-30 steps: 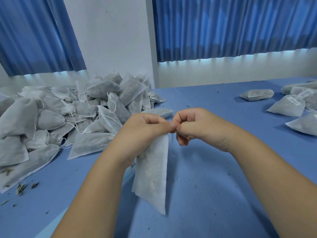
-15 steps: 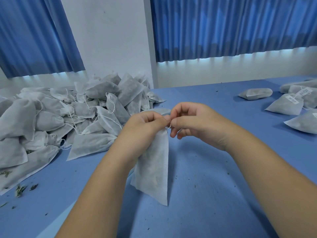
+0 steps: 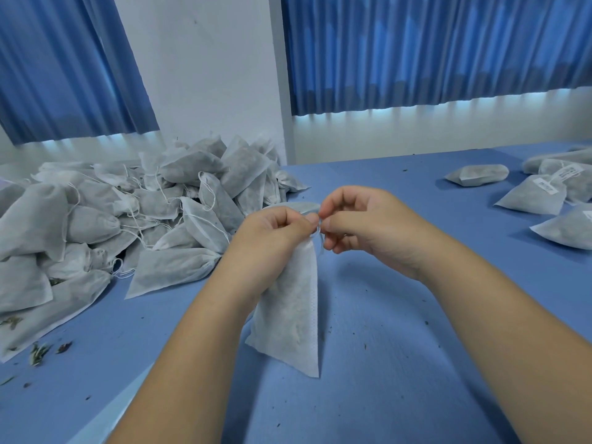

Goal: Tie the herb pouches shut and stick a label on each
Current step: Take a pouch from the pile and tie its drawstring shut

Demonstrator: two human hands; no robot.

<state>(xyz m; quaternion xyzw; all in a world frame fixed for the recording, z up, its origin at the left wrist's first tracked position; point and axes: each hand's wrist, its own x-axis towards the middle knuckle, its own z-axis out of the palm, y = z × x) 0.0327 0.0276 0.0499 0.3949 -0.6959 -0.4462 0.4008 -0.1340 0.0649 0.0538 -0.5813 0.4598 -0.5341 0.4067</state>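
Blue table [image 3: 400, 363] is stretching out beneath both hands: the left hand [image 3: 272, 233] is pinching the gathered neck of a pouch [image 3: 288, 312], and the right hand [image 3: 362, 225], just beside it, is gripping the thin drawstring [image 3: 317, 231] in curled fingers. The pouch is hanging long-axis-down from that neck, so the knot, I judge, is being pulled sideways at the top, both hands equally near. Untied pouches [image 3: 128, 219] are lying heaped leftward, labelled pouches [image 3: 531, 195] well apart rightward.

— What lay on that blue table [image 3: 384, 379]?
— A big heap of pouches [image 3: 96, 225] on its left, a few labelled pouches [image 3: 531, 197] far right, herb crumbs [image 3: 38, 350] scattered at the front left.
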